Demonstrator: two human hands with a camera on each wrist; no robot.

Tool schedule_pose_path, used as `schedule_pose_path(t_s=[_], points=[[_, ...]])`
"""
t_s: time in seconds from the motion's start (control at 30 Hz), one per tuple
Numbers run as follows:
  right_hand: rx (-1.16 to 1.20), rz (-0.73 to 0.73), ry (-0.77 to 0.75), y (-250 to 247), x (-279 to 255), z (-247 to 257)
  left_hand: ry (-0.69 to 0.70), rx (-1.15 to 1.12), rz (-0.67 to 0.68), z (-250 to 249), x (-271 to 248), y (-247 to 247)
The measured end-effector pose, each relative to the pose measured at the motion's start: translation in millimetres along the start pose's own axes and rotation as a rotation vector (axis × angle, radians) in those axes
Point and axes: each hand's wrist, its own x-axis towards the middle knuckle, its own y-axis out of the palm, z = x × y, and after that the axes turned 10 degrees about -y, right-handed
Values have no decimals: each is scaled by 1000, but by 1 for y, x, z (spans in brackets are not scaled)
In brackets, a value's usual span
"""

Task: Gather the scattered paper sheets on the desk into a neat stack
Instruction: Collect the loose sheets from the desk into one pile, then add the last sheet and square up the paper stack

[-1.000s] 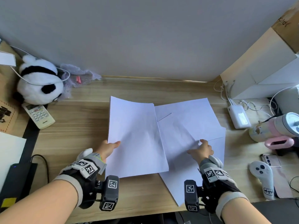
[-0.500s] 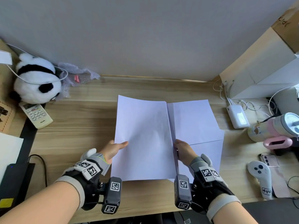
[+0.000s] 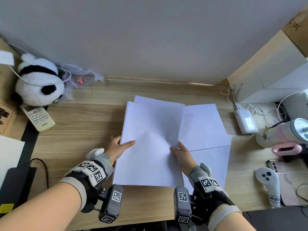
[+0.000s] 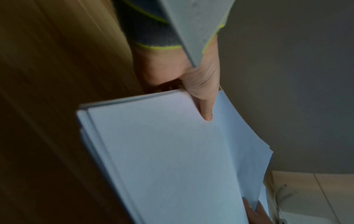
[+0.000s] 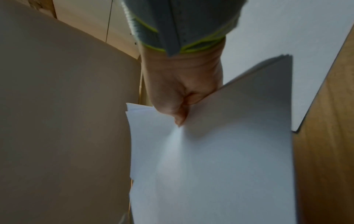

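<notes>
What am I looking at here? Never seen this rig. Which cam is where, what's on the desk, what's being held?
No robot: a person wears tracking gloves and three cameras. The wide picture comes from the head camera, looking down at the desk. The other two come from cameras on each wrist, looking along the hand.

The left hand and right hand each pinch a side edge of a stack of white sheets, thumbs on top. The wrist views show the same grips close up. Two more loose sheets lie flat to the right, not gathered yet.

Around them: a panda plush, a remote control, a white power bank, a pink cup and a white game controller.
</notes>
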Motion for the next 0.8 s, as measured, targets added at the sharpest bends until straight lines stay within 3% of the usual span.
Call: schedule_pose_path(t_s=[0.1,0.27,0.4,0.47,0.57,0.63,0.8], points=[[71,30,-29,-1,-2,7,-10,-25,-26,-9,1,-2],[14,51,-51,-3,-1,17,-121,-53,110,-13,6,-9],[-18,3,8,-5,-1,16,-85,8,152,-8,7,-3],[-4,-153,50,-9,2,11,-61,34,113,-6,9,-1],[21,-536,113,-28,15,-4,-53,74,65,1,17,2],[59,-711,158,-39,17,-8,-54,119,45,4,20,5],[403,-809,195,-50,15,5,-54,155,-16,8,25,9]])
